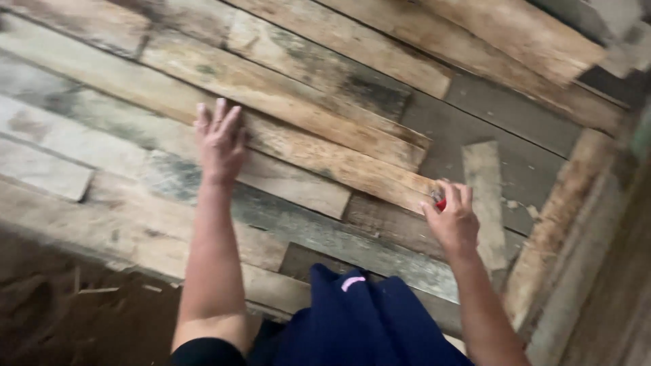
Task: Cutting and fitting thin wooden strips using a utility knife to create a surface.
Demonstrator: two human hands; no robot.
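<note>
Head view, left fingers [218,116]: spread flat, holding nothing, pressed on a weathered plank [291,146].
Right fingers [453,195]: curled around a small red object [441,204], mostly hidden.
Left hand [220,144]: palm down mid-plank.
Right hand [453,220]: at the plank's lower end.
Surroundings: more planks [81,129] stacked alongside; dark blue cloth [359,325] below.

Left hand [219,141] flat, fingers spread, on weathered wooden planks [305,108]. Right hand [453,218] pinching small red object [441,203] against plank end. Dark blue cloth [366,325] below.
</note>
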